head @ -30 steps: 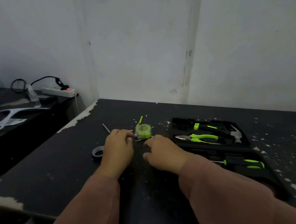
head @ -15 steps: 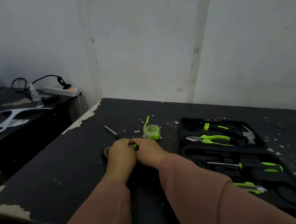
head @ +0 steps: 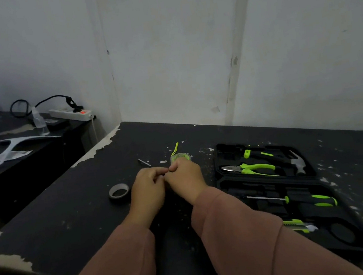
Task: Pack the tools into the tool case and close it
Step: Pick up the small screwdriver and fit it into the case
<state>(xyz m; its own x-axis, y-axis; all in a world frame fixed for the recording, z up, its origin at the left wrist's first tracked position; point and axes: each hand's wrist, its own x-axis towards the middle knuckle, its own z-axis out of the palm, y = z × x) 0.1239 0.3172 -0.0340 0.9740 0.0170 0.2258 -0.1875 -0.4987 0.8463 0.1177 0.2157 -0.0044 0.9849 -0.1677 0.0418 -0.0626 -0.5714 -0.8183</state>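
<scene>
My left hand [head: 147,191] and my right hand [head: 185,179] meet fingertip to fingertip at the middle of the black table [head: 55,223], both closed on a small screwdriver whose handle they hide. Its thin metal shaft [head: 144,162] pokes out beyond my left fingers. A green tape measure [head: 179,158] lies just behind my right hand. To the right, the black tool case [head: 236,190] lies open, holding green-handled pliers [head: 252,168], a hammer [head: 295,161], a long screwdriver [head: 299,200] and a utility knife [head: 297,224].
A roll of dark tape [head: 119,191] sits left of my left hand. The wall runs close behind the table. A lower side desk at the far left carries a power strip [head: 70,114], a cable and a white tool [head: 4,152].
My hands came together from either side of the tape measure and closed on the small screwdriver. The tape roll, hidden by my left hand before, now shows.
</scene>
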